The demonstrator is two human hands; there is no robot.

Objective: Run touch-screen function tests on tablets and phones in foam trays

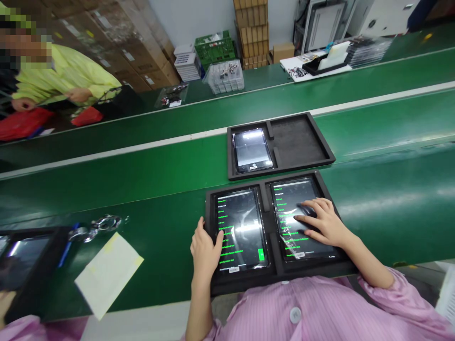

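Two tablets lie side by side in a black foam tray (272, 251) at the table's front edge. Lists of green text show on both the left tablet (245, 213) and the right tablet (291, 201); a green block is lit at the left one's lower right. My left hand (208, 246) rests over the tray's left rim, its thumb at the left tablet's edge. Fingers spread, my right hand (325, 222) lies on the right tablet's screen. Neither hand grips anything.
Behind stands a second black tray (304, 139) with one tablet (252, 149) in its left compartment. Yellowish paper (110, 274) and a coiled clear cable (95, 227) lie to the left. Another dark tray (42, 265) is at far left, beside a co-worker's hand. A person in yellow (71, 71) works across the line.
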